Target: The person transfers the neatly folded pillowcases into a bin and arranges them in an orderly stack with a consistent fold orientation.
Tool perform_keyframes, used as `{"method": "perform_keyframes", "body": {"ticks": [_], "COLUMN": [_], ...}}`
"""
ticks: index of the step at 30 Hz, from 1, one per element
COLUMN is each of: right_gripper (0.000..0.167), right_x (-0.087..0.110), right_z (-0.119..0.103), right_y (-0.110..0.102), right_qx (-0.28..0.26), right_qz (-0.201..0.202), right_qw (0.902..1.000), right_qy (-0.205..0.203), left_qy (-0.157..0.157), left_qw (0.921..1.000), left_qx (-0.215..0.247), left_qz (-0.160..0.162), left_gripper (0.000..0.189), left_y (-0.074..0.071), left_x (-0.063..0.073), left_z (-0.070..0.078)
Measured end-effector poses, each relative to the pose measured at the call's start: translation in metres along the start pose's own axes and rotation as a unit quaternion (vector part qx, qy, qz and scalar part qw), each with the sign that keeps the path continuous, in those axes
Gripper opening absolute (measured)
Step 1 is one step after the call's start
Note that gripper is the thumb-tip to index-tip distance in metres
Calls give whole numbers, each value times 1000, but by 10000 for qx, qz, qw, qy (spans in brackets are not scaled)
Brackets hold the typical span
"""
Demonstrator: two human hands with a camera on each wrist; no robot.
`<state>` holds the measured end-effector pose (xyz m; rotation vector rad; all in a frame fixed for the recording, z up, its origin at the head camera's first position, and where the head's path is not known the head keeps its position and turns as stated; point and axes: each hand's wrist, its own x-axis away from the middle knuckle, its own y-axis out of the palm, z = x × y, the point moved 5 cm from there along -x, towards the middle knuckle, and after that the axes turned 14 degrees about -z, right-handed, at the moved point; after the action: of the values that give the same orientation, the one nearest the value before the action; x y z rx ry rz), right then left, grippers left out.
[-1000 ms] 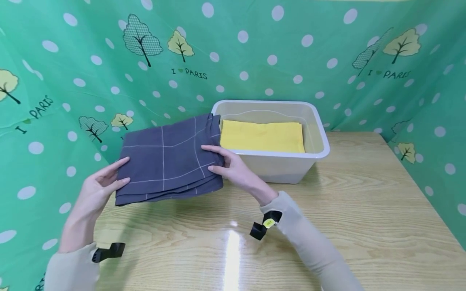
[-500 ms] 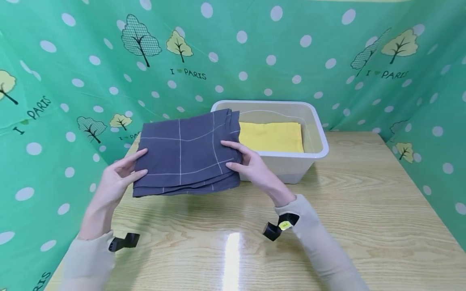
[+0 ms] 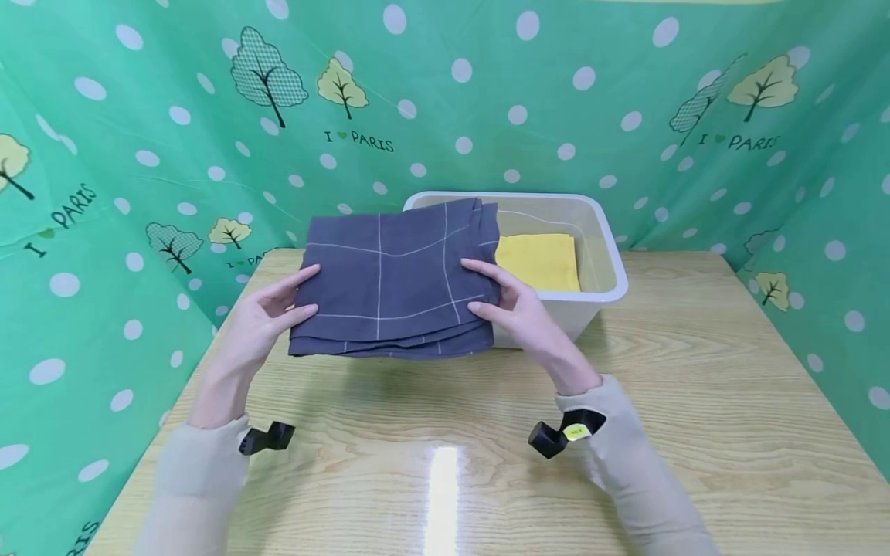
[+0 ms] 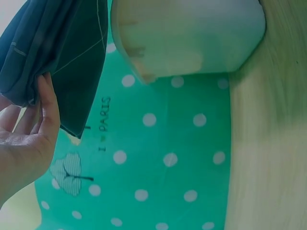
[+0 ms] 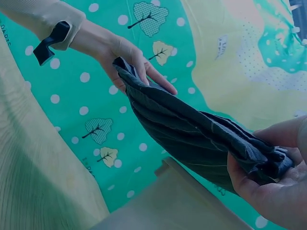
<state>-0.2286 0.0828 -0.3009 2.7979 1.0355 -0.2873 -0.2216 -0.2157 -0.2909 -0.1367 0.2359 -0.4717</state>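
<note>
A dark blue-grey folded cloth with thin white check lines hangs above the table, held between both hands. My left hand grips its left edge, thumb and fingers on opposite faces. At the right edge my right hand pinches the layers. The right wrist view shows the folded layers of the cloth edge-on between the two hands. Behind the cloth stands a pale plastic bin, whose left part the cloth covers. A folded yellow cloth lies inside the bin, partly hidden.
A light wood table spreads under the hands, with a bright light reflection near its front. Green polka-dot fabric with tree prints closes off the back and both sides. The bin stands close to the back fabric.
Both hands have moved right and slightly up with the dark cloth. It now covers more of the bin's left side and of the yellow cloth. The bin has stayed put.
</note>
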Motion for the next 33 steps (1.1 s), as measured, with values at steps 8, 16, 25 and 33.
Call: {"method": "perform_keyframes", "body": {"ticks": [8,16,25,33], "right_gripper": [51,51,51,51], "right_x": [12,23,35,40], "right_z": [-8,-14,-21,-27], "right_y": [-17,-35,-52,-68], "right_qx": [183,189,-117,-454], "right_qz": [181,374,697,734], "right_qw": [9996,9991,9975,9959], "right_qy": [-64,-110,-93,-255], "left_qy": [113,82,81,43], "left_qw": [9990,9993,9987,9981], "left_qx": [376,296,303,102], "left_qz": [-197,-218,-406,-610], "left_gripper": [48,47,48,48], "left_y": [13,26,40,52], "left_x": [-21,-42,-63,-84], "left_z": [-1,-2,1,8]}}
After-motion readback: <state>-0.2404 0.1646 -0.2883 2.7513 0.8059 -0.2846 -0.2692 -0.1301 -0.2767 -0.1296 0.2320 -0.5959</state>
